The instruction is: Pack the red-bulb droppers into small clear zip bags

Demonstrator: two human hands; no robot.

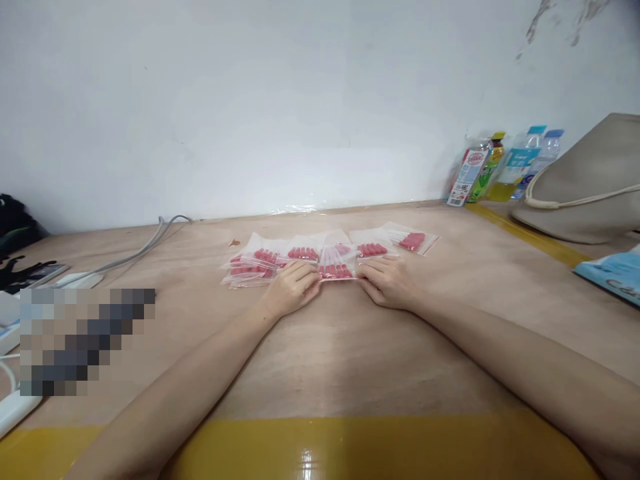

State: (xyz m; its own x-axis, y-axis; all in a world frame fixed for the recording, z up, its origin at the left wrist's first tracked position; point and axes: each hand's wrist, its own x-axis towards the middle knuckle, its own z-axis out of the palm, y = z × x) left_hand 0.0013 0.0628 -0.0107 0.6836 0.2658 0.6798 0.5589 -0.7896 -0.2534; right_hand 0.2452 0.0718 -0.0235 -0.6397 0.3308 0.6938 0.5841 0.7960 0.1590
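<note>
A clear plastic bag (336, 257) holding several red-ended sticks lies flat between my hands. My left hand (295, 287) pinches its near left corner, fingers curled. At the near right corner, my right hand (387, 281) pinches the same bag's edge. Other similar bags with red-ended items lie behind and beside it: a stacked group (250, 267) by my left hand, one bag (303, 250) just beyond it, another bag (373, 247) beyond my right hand, and a slanted bag (413, 240) farthest right. What exactly the red-ended sticks are, I cannot make out.
Bottles (520, 163) and a carton (469, 175) stand at the back right by the wall, next to a beige bag (590, 187). A blue packet (613, 273) lies at the right edge. Grey cables (145, 247) and a phone (43, 275) are on the left.
</note>
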